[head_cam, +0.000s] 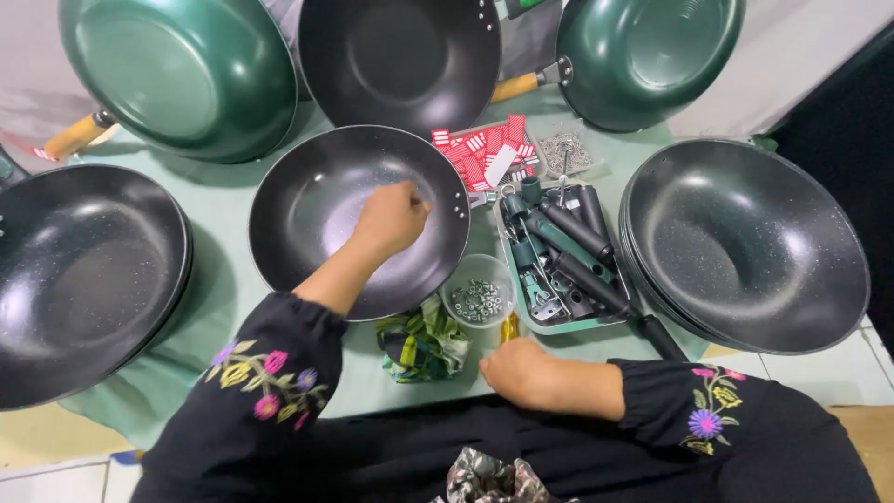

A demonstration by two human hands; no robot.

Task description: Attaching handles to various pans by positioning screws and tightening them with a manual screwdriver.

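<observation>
My left hand [391,219] reaches into the black wok [307,200] in the middle of the table. Its fingers are pinched together near the small holes on the wok's right rim, and I see nothing between them. My right hand [521,373] rests as a fist at the table's near edge, closed on the lower end of a yellow-handled tool [509,328]. Just beyond it stands a clear plastic cup of small metal nuts [478,300]. A tray [549,326] holds several dark green and black pan handles [568,244].
Stacked black woks lie at the left [74,279] and at the right [745,242]. Green woks [177,74] [652,51] and another black one [400,56] lean at the back. Red-and-white packets [484,149], a container of screws [563,154] and a crumpled green cloth [424,345] lie nearby.
</observation>
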